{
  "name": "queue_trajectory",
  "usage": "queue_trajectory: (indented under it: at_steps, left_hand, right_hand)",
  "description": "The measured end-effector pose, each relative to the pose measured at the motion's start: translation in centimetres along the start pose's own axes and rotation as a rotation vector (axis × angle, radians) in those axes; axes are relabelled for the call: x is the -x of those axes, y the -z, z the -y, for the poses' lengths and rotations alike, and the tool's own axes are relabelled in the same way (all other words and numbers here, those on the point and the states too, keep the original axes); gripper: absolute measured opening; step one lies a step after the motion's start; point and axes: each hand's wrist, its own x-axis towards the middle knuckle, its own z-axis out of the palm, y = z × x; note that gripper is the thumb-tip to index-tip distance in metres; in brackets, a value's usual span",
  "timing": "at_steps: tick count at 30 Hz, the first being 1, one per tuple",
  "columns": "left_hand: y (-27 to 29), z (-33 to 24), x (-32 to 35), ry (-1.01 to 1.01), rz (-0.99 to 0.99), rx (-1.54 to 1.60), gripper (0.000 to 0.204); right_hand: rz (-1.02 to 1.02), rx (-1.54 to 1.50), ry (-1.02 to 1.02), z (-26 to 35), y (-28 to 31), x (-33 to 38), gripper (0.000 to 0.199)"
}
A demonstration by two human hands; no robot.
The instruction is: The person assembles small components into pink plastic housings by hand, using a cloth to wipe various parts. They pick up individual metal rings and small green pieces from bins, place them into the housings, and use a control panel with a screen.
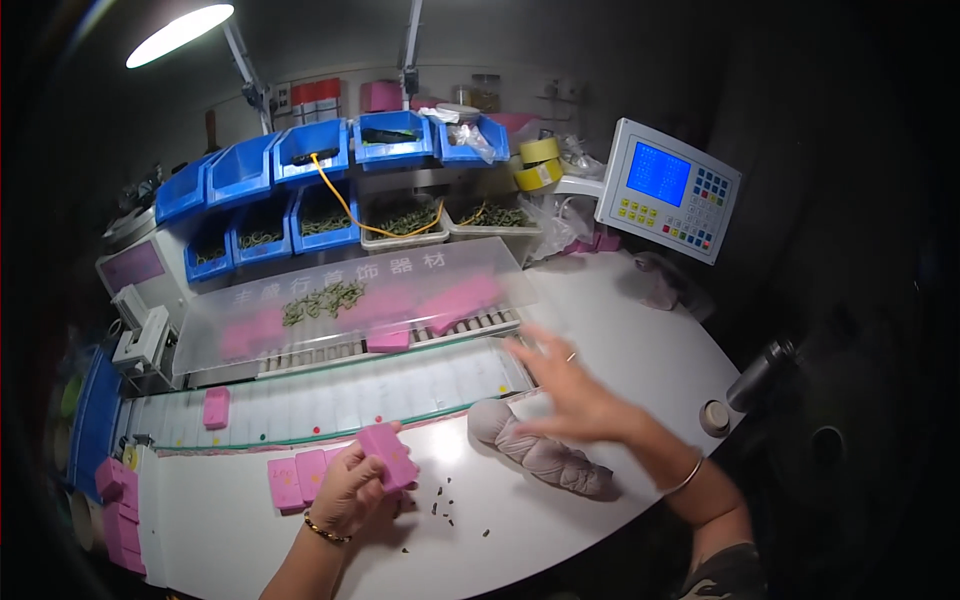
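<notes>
The pink block (388, 455) tilts, its long axis running from upper left to lower right, gripped in the left hand (350, 490) above the white tabletop (230, 530). Two more pink blocks (297, 478) lie flat just left of it. The right hand (570, 390), fingers spread open and blurred, hovers over a grey cloth bundle (545, 455).

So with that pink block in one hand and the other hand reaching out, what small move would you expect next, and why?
Probably the left hand sets its small pink rectangular block onto the pale conveyor strip just above it. One pink block already lies on that strip, and two more wait on the white table. The right hand is open and blurred, holding nothing.
</notes>
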Motion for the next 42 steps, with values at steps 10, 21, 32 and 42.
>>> queue_trajectory:
  at_steps: [10, 21, 32, 42]
  left_hand:
    - [0.2, -0.4, -0.5, 0.014, -0.089, 0.017, 0.063]
    - [0.6, -0.1, -0.5, 0.043, -0.129, 0.019, 0.055]
    - [0.1, -0.2, 0.0, 0.021, -0.142, 0.03, 0.058]
    - [-1.8, 0.0, 0.3, -0.227, -0.096, -0.775, 0.092]
  right_hand:
    - [-0.417, 0.449, -0.705, -17.4, 13.2, 0.3, 0.068]
    - [-0.554, 0.376, -0.729, -19.8, 15.8, 0.0, 0.033]
    - [-0.853, -0.314, -0.557, -20.1, 15.5, -0.6, 0.024]
    - [-0.088, -0.518, -0.106, 3.1, 0.4, -2.6, 0.076]
